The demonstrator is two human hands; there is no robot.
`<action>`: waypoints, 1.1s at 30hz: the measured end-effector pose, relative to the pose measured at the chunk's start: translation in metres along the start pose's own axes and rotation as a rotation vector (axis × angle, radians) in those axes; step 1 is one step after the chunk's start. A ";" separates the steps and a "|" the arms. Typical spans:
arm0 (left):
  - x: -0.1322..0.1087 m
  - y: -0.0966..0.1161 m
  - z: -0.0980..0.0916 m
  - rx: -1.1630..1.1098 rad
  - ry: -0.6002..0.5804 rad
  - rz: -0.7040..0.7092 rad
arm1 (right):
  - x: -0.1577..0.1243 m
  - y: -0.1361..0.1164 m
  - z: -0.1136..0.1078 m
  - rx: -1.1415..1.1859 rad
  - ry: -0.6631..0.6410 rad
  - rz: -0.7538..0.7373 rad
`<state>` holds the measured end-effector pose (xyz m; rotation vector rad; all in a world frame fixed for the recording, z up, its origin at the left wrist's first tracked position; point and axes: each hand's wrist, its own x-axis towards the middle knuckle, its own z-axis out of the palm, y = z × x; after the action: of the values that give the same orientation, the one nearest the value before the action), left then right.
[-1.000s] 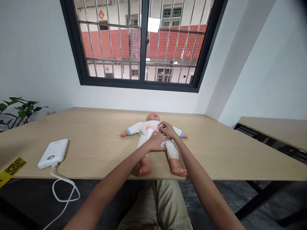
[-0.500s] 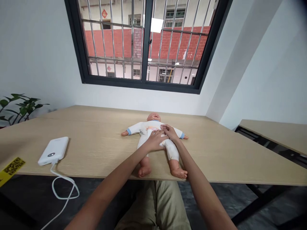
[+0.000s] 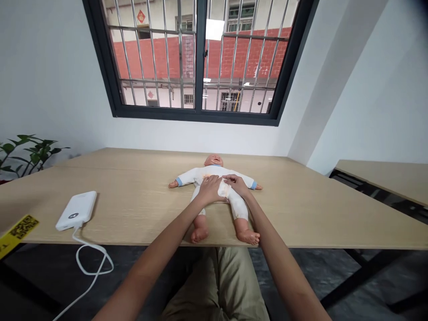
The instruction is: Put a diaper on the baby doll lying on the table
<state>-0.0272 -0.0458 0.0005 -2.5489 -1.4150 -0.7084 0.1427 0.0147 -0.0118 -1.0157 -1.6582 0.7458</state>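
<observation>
A baby doll (image 3: 214, 161) in a white romper with blue cuffs lies on its back on the wooden table (image 3: 140, 200), feet toward me at the front edge. My left hand (image 3: 209, 189) rests on the doll's belly with fingers curled on the cloth. My right hand (image 3: 236, 185) sits just to the right of it, fingertips pinching the romper's front. Both forearms reach in from below.
A white power bank (image 3: 76, 210) lies on the table's left part, its white cable (image 3: 90, 263) looping off the front edge. A yellow tag (image 3: 18, 228) sits at the far left edge. A potted plant (image 3: 26, 154) stands left; a second table (image 3: 384, 180) right.
My left hand has shifted left and up on the doll's belly, no longer overlapping the right. My right hand has moved slightly lower on the romper. The doll stays put.
</observation>
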 end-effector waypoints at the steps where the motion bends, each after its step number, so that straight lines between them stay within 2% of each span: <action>1: 0.000 0.000 0.000 0.006 -0.005 0.004 | -0.001 0.000 -0.001 -0.008 0.005 0.001; 12: 0.001 0.001 -0.003 0.021 -0.021 0.003 | -0.006 0.003 -0.006 -0.100 0.054 -0.004; 19: 0.001 -0.009 -0.008 0.005 -0.065 0.126 | -0.006 0.006 -0.007 -0.147 0.026 0.006; 26: 0.006 -0.014 -0.009 -0.022 -0.119 0.107 | -0.003 0.011 -0.009 -0.175 0.011 0.005; 33: 0.007 -0.018 -0.004 -0.088 -0.092 0.099 | -0.006 0.008 -0.009 -0.151 0.055 -0.038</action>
<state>-0.0401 -0.0323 0.0056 -2.7302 -1.3001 -0.6587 0.1537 0.0128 -0.0183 -1.0971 -1.7014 0.5688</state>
